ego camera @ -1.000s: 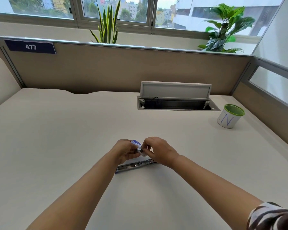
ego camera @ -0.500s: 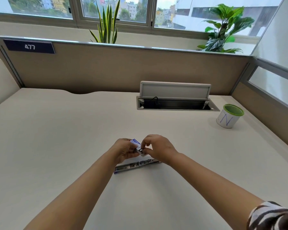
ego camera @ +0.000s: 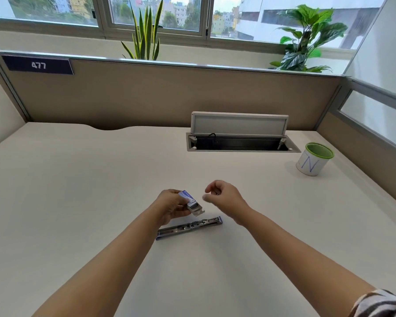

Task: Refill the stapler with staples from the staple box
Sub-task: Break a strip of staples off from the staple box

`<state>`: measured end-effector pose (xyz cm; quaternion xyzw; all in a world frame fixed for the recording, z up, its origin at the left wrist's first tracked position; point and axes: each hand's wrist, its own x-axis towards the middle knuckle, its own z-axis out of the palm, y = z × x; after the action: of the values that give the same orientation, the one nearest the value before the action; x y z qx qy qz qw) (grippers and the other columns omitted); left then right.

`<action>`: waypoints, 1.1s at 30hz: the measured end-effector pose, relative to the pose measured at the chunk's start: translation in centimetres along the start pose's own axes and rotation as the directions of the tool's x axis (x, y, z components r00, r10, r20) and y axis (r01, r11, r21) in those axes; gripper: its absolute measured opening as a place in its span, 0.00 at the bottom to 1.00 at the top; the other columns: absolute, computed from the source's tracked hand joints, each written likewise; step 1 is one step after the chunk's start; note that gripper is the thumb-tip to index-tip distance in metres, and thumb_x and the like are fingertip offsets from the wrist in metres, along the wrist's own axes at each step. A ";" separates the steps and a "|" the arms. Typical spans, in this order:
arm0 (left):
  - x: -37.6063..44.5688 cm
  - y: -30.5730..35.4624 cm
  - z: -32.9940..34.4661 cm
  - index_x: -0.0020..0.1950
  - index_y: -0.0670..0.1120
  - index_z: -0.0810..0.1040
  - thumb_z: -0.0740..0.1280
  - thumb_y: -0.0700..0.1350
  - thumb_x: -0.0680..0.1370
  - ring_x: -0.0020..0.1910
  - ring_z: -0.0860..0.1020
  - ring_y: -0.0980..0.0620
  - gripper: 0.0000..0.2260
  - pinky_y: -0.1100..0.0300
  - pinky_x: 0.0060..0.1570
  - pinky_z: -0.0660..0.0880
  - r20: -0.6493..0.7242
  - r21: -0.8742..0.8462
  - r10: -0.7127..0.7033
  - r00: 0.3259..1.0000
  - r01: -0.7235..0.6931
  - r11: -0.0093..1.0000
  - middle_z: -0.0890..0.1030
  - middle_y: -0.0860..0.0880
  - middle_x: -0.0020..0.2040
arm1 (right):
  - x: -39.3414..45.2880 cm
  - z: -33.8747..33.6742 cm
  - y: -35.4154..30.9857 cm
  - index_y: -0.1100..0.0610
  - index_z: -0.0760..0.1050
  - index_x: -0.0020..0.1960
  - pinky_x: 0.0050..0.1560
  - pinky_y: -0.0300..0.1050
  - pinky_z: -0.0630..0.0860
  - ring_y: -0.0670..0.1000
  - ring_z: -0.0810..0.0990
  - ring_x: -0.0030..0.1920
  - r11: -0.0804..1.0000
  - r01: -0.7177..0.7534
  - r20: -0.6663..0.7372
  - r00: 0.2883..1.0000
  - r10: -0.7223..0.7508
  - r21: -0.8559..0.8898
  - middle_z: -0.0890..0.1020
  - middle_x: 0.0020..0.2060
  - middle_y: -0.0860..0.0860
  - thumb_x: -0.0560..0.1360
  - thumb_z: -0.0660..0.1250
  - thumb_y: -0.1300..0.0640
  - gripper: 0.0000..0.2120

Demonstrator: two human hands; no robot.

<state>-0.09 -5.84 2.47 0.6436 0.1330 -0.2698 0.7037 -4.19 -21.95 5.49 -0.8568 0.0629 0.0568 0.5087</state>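
Observation:
My left hand (ego camera: 170, 205) holds a small blue-and-white staple box (ego camera: 189, 199) just above the desk. Its inner tray (ego camera: 196, 209) is slid out to the right, and shiny staples show inside. My right hand (ego camera: 223, 195) hovers a short way to the right of the box with fingers loosely curled and thumb and forefinger close together. I cannot make out anything between them. The stapler (ego camera: 189, 227), metal with blue ends, lies opened out flat on the desk just below both hands, with neither hand touching it.
A white cup with a green rim (ego camera: 313, 160) stands at the right. An open cable hatch (ego camera: 240, 143) with a raised lid sits in the desk behind the hands. Beige partition panels (ego camera: 169, 99) wall the desk at the back and right.
My right hand has let go of the staple box and drawn away to the right. The tray now stands pulled out of the box. The stapler has not moved.

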 end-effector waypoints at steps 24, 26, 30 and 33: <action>0.4 -0.2 -0.1 0.67 0.36 0.67 0.61 0.28 0.76 0.38 0.79 0.46 0.19 0.56 0.38 0.80 -0.139 -0.174 0.067 0.988 -0.091 0.980 0.78 0.41 0.42 | 0.2 4.5 2.4 0.53 0.77 0.46 0.32 0.38 0.64 0.45 0.67 0.29 0.998 -0.002 -0.179 0.984 0.012 0.056 0.69 0.28 0.46 0.66 0.75 0.54 0.12; 0.2 -0.2 -0.1 0.68 0.36 0.67 0.61 0.28 0.76 0.38 0.79 0.46 0.20 0.56 0.39 0.80 -0.135 -0.178 0.074 0.988 -0.098 0.979 0.78 0.40 0.43 | 0.1 4.6 2.4 0.53 0.77 0.45 0.31 0.38 0.64 0.45 0.68 0.28 0.999 0.014 -0.197 0.980 -0.006 0.042 0.69 0.27 0.45 0.66 0.75 0.54 0.10; -0.3 -0.1 0.0 0.68 0.38 0.67 0.64 0.29 0.75 0.39 0.80 0.45 0.22 0.59 0.33 0.81 -0.085 -0.166 0.075 0.994 -0.088 0.982 0.77 0.36 0.54 | 0.1 4.4 2.4 0.54 0.77 0.43 0.30 0.39 0.63 0.46 0.65 0.27 0.995 0.018 -0.175 0.984 0.000 0.100 0.68 0.25 0.46 0.64 0.76 0.56 0.11; -0.6 0.0 0.2 0.68 0.38 0.69 0.64 0.28 0.74 0.38 0.80 0.44 0.23 0.60 0.29 0.81 -0.046 -0.151 0.078 0.996 -0.084 0.985 0.77 0.34 0.56 | 0.3 4.2 2.4 0.55 0.77 0.43 0.30 0.38 0.62 0.45 0.63 0.27 0.990 0.011 -0.160 0.987 0.012 0.138 0.67 0.24 0.46 0.62 0.78 0.56 0.14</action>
<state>-0.63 -5.88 2.84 0.5980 0.1409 -0.2172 0.7585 -4.45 -19.42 1.37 -0.8211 0.1077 -0.0166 0.5603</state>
